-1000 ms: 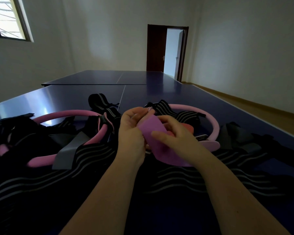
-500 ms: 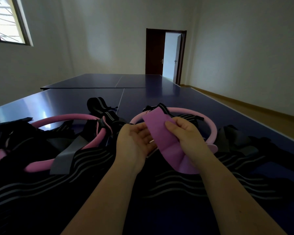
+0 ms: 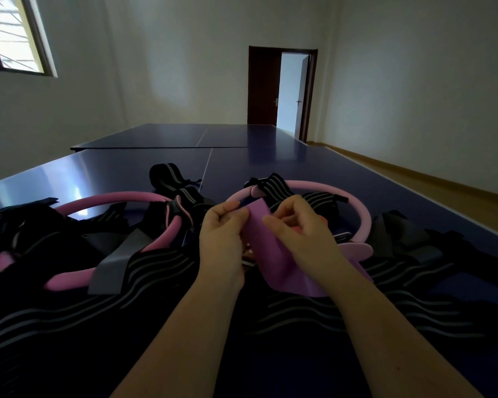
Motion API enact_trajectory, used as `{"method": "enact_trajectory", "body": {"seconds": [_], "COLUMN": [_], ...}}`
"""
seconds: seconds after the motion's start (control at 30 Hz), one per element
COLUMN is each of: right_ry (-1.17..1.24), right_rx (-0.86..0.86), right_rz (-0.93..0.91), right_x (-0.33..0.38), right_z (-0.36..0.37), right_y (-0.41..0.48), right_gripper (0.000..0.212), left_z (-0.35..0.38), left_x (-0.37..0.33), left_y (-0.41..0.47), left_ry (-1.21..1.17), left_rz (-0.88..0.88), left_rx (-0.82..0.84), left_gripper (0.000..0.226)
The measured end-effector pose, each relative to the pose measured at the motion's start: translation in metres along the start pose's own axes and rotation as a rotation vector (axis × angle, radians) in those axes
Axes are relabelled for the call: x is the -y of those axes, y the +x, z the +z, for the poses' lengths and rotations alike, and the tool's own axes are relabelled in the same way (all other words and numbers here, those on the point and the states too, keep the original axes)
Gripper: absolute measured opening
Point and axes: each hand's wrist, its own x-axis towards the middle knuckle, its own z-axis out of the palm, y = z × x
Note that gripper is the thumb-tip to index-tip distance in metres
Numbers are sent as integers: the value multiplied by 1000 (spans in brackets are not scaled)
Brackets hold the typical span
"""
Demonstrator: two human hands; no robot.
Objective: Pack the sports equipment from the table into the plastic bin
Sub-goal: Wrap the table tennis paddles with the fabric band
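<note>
Both my hands hold a flat purple resistance band (image 3: 273, 254) above the table. My left hand (image 3: 223, 239) pinches its upper left edge. My right hand (image 3: 302, 234) has its fingers curled over the band's right side. Two pink pilates rings lie on the dark blue table (image 3: 270, 165): one on the left (image 3: 112, 199) and one behind my hands on the right (image 3: 354, 202). Black straps with grey stripes (image 3: 144, 271) are draped over the rings and the near part of the table. The plastic bin is not in view.
A grey band (image 3: 115, 262) lies across the left ring. More dark fabric (image 3: 400, 234) is piled at the right. A second table top (image 3: 184, 136) adjoins further back. An open door (image 3: 292, 93) is in the far wall, and wooden floor (image 3: 443, 193) runs along the right.
The band's top end rose and then came down as both hands folded it. My right hand has shifted from the band's upper edge to curl over its front.
</note>
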Motion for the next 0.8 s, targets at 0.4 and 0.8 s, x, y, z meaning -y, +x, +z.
{"method": "enact_trajectory", "body": {"seconds": [0.4,0.8], "right_ry": [297,330], "right_rx": [-130,101], "right_rz": [55,26], "right_x": [2,7], "right_z": [-3,-9], "right_y": [4,-2], "right_gripper": [13,58], "left_z": [13,48], "left_x": [6,-42], "left_y": [-9,-3], "left_ry": [-140,-61], "left_rz": [-219,141], "left_rx": [304,212], "left_gripper": [36,25]}}
